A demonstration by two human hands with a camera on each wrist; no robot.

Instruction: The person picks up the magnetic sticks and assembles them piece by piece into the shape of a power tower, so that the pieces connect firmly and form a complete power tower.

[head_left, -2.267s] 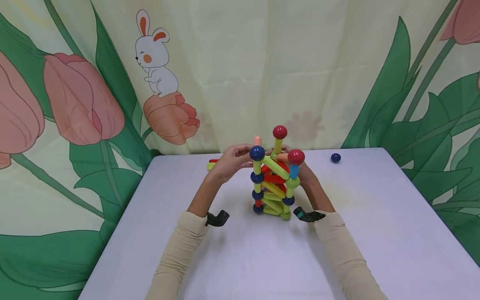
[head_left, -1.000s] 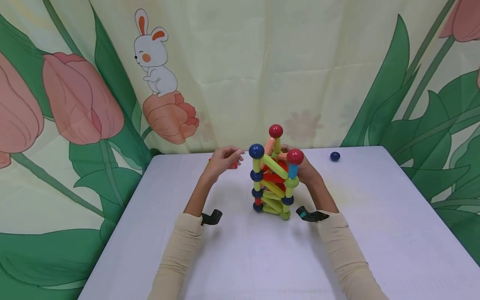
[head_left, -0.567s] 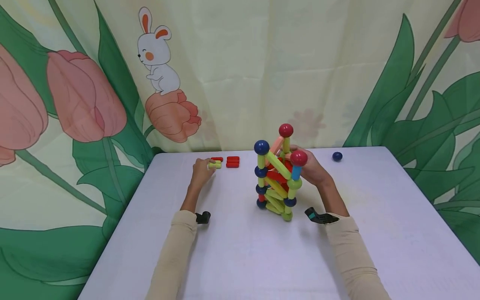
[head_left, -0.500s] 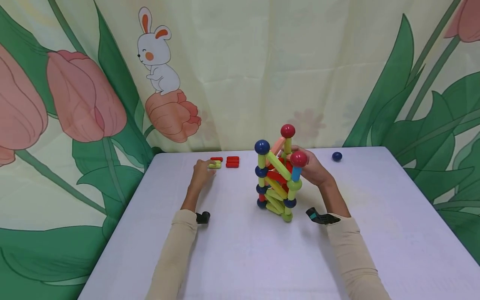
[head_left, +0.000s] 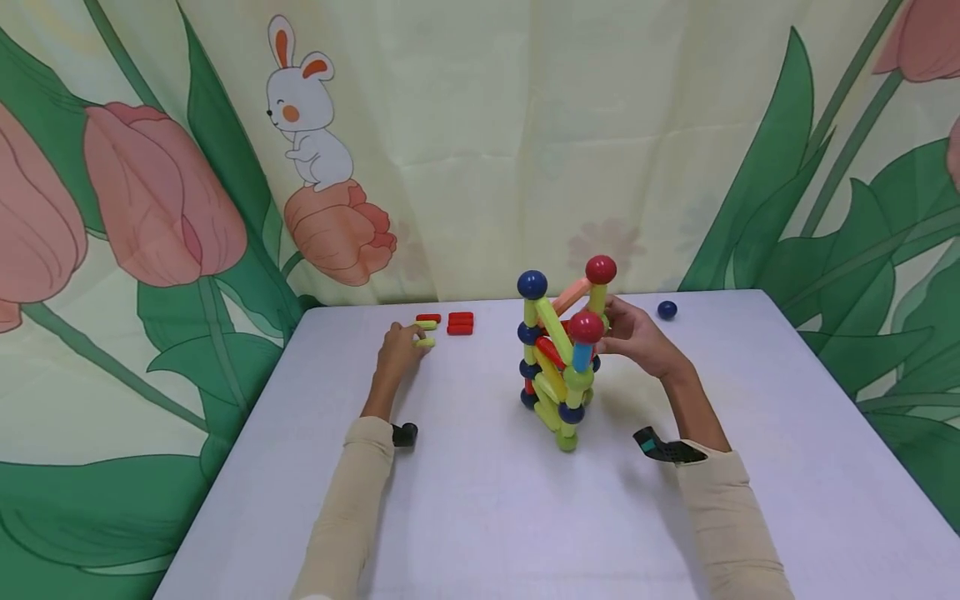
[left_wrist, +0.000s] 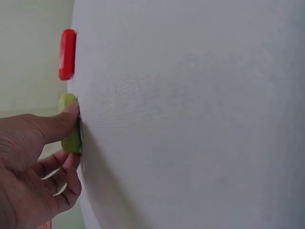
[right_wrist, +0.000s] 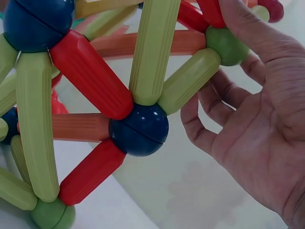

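A tower of magnetic rods and balls (head_left: 553,379) stands right of the table's middle, with red and dark blue balls at its top. My right hand (head_left: 641,337) grips its right side. In the right wrist view, thumb and fingers of the right hand (left_wrist: 35,157) are not shown in this frame's view of the left hand; there the left thumb and fingers pinch a yellow-green magnetic rod (left_wrist: 70,136) close to the white tabletop. In the head view, my left hand (head_left: 397,354) is at the table's far left part, with that rod (head_left: 425,342) at its fingertips.
Near the back edge lie another yellow-green rod (head_left: 426,325), a red rod (head_left: 428,317) and a pair of red rods (head_left: 461,329). A loose dark blue ball (head_left: 667,310) lies at the back right. Behind the table (head_left: 480,517) hangs a printed curtain (head_left: 465,150).
My left hand has left the tower, moved left to the rods and drawn one yellow-green rod nearer. The tower has turned, and my right hand has shifted right with it.
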